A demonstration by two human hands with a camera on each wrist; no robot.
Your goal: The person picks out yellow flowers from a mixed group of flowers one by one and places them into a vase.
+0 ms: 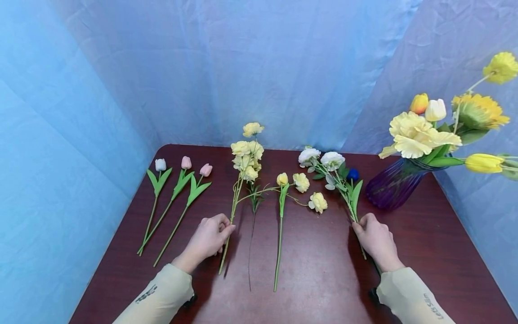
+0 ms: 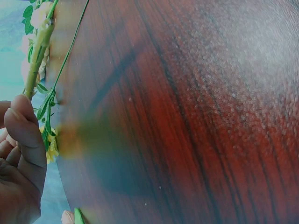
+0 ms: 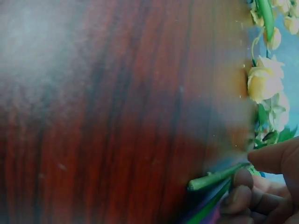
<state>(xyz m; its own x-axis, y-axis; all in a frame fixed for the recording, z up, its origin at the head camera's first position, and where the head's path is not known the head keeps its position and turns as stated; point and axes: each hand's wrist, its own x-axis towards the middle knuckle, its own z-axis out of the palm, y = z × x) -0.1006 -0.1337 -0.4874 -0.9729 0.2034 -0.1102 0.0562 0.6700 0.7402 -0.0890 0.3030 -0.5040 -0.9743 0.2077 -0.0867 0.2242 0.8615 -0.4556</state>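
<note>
My left hand [image 1: 209,237] pinches the stem of a branching spray of pale yellow flowers [image 1: 243,157]. Its blooms lean toward the far edge, and two side blooms reach right. In the left wrist view, the thumb and fingers of that hand [image 2: 21,154] are against the thick green stem [image 2: 38,60]. On the right, my right hand [image 1: 376,238] pinches the stem of a white flower spray [image 1: 332,161]. A round blue bloom [image 1: 353,174] with long green leaves lies beside that spray. The right wrist view has the cut stem end [image 3: 205,181] sticking out past the fingers of that hand [image 3: 261,186].
Three tulips, one white [image 1: 160,164] and two pink [image 1: 186,163], lie at the left. Between the hands are a yellow tulip [image 1: 282,180] and a thin dark stem [image 1: 252,243]. A purple-blue ribbed vase [image 1: 390,184] with mixed flowers stands at the right. Blue cloth [image 1: 263,67] hangs behind.
</note>
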